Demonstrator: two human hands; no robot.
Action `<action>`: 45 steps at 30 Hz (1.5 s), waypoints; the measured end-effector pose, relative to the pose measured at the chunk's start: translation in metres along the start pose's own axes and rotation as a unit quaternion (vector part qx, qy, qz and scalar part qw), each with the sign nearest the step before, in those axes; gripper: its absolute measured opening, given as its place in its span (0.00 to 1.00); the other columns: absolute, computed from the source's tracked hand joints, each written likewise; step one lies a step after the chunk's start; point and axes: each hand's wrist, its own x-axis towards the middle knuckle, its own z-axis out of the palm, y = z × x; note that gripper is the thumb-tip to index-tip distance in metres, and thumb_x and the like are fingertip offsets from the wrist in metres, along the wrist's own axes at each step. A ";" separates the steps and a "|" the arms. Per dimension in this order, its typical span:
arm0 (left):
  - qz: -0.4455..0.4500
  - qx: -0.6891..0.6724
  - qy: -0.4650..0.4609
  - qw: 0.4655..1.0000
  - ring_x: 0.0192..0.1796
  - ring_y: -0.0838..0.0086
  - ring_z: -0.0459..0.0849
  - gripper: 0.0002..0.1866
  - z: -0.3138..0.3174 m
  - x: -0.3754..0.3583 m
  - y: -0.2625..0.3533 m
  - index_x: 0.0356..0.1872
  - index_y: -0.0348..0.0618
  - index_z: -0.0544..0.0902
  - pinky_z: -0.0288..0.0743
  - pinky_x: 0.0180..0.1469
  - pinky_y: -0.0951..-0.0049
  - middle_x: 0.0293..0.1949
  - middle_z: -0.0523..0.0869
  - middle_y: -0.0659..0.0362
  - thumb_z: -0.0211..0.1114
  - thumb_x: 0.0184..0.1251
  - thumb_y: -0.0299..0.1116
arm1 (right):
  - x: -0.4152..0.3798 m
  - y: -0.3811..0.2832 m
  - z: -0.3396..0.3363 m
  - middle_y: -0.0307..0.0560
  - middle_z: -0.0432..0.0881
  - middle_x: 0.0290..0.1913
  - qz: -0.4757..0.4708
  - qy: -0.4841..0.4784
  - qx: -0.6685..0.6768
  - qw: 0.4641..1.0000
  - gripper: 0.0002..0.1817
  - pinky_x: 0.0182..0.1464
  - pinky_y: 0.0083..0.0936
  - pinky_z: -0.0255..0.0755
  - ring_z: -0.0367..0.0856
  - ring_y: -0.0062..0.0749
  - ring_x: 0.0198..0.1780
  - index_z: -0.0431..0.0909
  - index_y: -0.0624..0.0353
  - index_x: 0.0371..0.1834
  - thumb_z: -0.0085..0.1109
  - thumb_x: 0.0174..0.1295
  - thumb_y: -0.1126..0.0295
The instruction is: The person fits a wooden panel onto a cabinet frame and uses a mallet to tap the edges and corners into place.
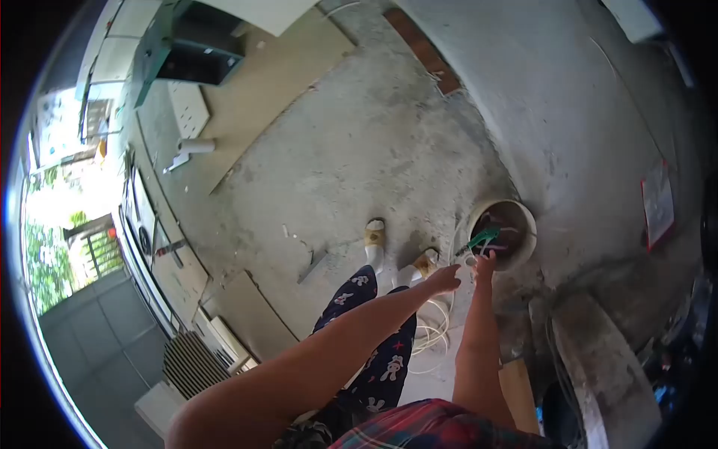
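Observation:
My right hand (485, 266) reaches forward to the near rim of a round, cream-coloured bucket (530, 233). Its fingers are closed at the lower end of a green hand tool (483, 238) with a pale strip, which overlaps the bucket's mouth. Just left of it, my left hand (446, 279) is closed, its fingers bent; I cannot tell what is in them. A small white round piece (470, 261) shows between the two hands. Below my left hand, a thin white hose (431, 337) lies in loose coils on the floor. Dark reddish contents partly show inside the bucket.
My feet (375, 238) stand on the rough concrete floor (351, 165) left of the bucket. A brown plank (423, 51) lies along the wall base. Boards (269, 90), a dark green cabinet (191, 56) and a white roll (197, 146) are at left. A concrete slab (606, 363) leans at lower right.

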 end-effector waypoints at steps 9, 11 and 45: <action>0.015 -0.005 0.097 0.995 0.54 0.46 0.80 0.22 -0.069 -0.084 -0.048 0.55 0.38 0.76 0.74 0.57 0.55 0.48 0.83 0.41 0.57 0.61 0.36 | -0.120 -0.108 0.058 0.41 0.74 0.35 -0.031 0.002 -0.104 0.994 0.39 0.24 0.26 0.68 0.75 0.29 0.30 0.54 0.45 0.72 0.57 0.56 0.76; -0.040 0.038 0.150 0.987 0.52 0.45 0.81 0.19 -0.102 -0.129 -0.036 0.50 0.38 0.78 0.75 0.54 0.55 0.47 0.84 0.43 0.56 0.61 0.37 | -0.141 -0.116 0.065 0.42 0.74 0.30 -0.023 -0.022 -0.102 0.994 0.36 0.21 0.25 0.67 0.73 0.28 0.23 0.57 0.47 0.68 0.57 0.54 0.77; -0.192 0.015 0.248 0.950 0.36 0.69 0.86 0.09 -0.331 -0.305 -0.314 0.35 0.44 0.82 0.80 0.36 0.59 0.34 0.86 0.62 0.62 0.64 0.39 | -0.319 -0.372 0.382 0.45 0.84 0.27 -0.135 -0.135 -0.476 0.858 0.11 0.22 0.28 0.75 0.86 0.30 0.26 0.81 0.58 0.40 0.52 0.58 0.70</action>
